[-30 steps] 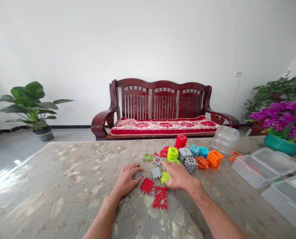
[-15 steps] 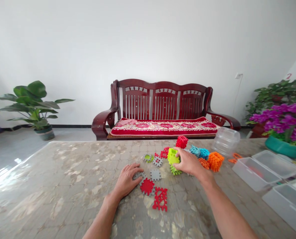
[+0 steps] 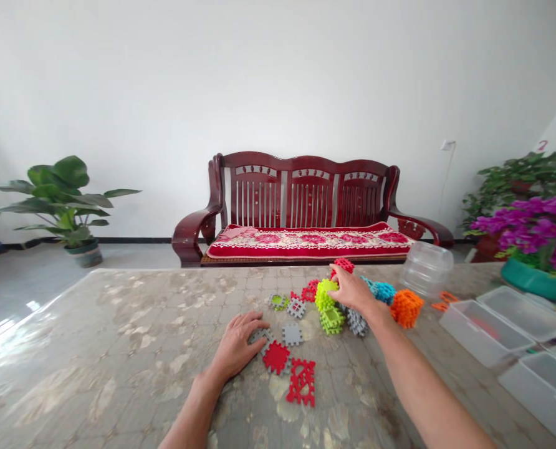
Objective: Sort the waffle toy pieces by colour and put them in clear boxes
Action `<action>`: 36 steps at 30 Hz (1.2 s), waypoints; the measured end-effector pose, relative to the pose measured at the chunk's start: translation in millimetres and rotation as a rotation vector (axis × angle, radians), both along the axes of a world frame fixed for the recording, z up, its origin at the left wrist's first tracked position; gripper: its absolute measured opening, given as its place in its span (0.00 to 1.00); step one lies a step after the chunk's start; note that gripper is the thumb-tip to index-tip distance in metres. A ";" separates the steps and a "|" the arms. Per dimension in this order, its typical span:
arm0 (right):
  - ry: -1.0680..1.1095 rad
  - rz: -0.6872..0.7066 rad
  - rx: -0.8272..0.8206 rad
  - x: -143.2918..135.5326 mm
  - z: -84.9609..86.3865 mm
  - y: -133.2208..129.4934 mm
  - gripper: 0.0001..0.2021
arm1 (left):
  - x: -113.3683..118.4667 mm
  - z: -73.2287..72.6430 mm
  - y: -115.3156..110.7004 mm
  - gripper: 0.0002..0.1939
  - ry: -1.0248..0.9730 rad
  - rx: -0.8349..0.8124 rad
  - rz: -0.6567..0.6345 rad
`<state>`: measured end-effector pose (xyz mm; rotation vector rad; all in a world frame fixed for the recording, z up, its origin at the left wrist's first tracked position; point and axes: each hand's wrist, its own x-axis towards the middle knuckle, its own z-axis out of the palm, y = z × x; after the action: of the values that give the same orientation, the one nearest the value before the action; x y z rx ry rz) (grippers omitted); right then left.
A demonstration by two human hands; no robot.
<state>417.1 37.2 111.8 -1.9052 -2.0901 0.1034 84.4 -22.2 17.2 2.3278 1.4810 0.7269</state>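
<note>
My left hand [image 3: 239, 342] lies flat on the table, fingers stretched, with the fingertips over a grey interlocking piece [image 3: 262, 337]. Just right of it are a red piece [image 3: 277, 357], a flat grey piece [image 3: 292, 334] and a red rectangular piece [image 3: 301, 381]. My right hand [image 3: 353, 290] reaches over the stacks, thumb and index finger apart. Its index finger is at the red stack [image 3: 345, 265]; the thumb is beside an upper lime-green stack [image 3: 325, 294]. A second lime-green stack [image 3: 332, 320] and a grey stack [image 3: 356, 322] stand below the hand.
Blue stacks [image 3: 383, 292] and an orange stack [image 3: 406, 308] stand to the right. Beyond them are a clear plastic container [image 3: 426, 268], translucent boxes [image 3: 486, 333] and a flower pot [image 3: 535, 279]. Smaller grey, green and red pieces [image 3: 310, 291] lie left of the stacks.
My right hand has let go of the lime-green stack, which now rests against the other one, and has moved slightly up towards the red stack. My left hand stays put.
</note>
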 end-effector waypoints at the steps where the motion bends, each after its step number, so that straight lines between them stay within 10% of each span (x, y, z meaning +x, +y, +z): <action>1: 0.006 0.002 0.021 -1.8 1.5 -2.2 0.37 | 0.0 0.0 0.1 0.16 -0.003 0.006 -0.003; 6: 0.086 0.102 0.130 -31.5 -0.5 -18.8 0.25 | -0.2 -1.9 0.5 0.16 -0.009 0.001 -0.009; 15: 0.051 0.389 -0.021 -106.1 -53.7 -20.4 0.24 | 0.2 -5.6 1.2 0.19 -0.010 0.003 0.006; 25: 0.049 0.428 -0.031 -110.9 -58.5 -27.2 0.17 | -0.1 -6.9 2.8 0.29 -0.063 0.017 0.044; 36: -0.024 0.328 -0.096 -128.6 -57.9 8.4 0.31 | -1.3 -15.0 4.7 0.29 0.010 0.008 0.060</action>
<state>288.5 45.6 53.9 -1.6026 -2.4368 0.2584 83.2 -17.5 2.2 2.3053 1.5618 0.7389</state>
